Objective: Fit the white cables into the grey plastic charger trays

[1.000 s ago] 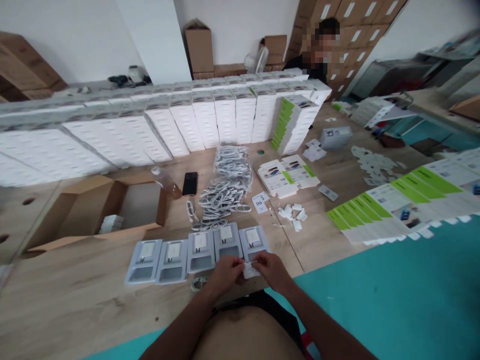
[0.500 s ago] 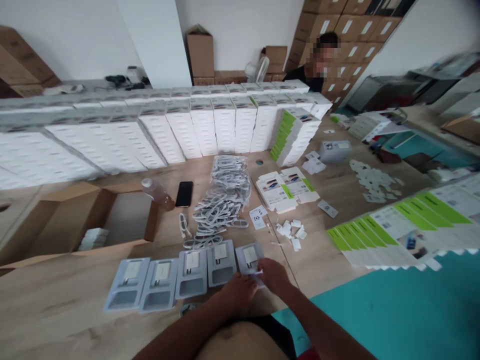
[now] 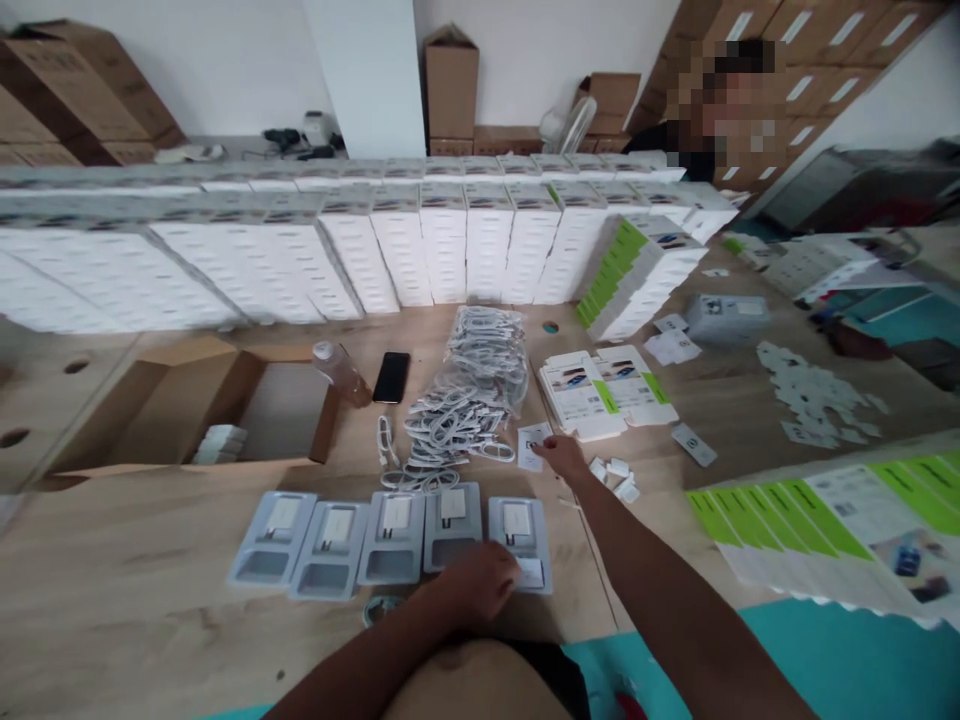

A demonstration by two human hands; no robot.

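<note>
"Where was your right hand?"

"My right hand (image 3: 564, 460) was stretched out over the pale wood-grain table (image 3: 150, 560), its fingertips on the flat white paper leaflet with dark print (image 3: 529, 459). I could not tell whether they pinched it or only pressed on it"

"And where did that leaflet lie?"

"Just right of the loose heap of grey-white coiled cables (image 3: 450, 425), on the near left side of the flattened white cartons with green corners (image 3: 592, 390). Some small white blocky pieces (image 3: 619, 478) lay beside my right forearm"

"What about the left?"

"My left hand (image 3: 484, 582) was at the near end of the rightmost shallow grey plastic tray (image 3: 544, 540), blurred, with its fingers curled. I could not tell whether it gripped the folded white paper slip (image 3: 531, 573) beside its fingertips. That slip lay at the tray's near end, and a white rectangular charger with dark prongs (image 3: 517, 520) sat towards the far end"

"Any more trays?"

"Four more grey plastic trays (image 3: 325, 578) made a row to the left, each with a white charger in its far part. A small grey cable coil (image 3: 381, 612) lay near my left forearm"

"And further off?"

"A black rectangular phone (image 3: 391, 378), a clear plastic bottle (image 3: 341, 374) and an open brown cardboard box (image 3: 187, 365)"
</note>
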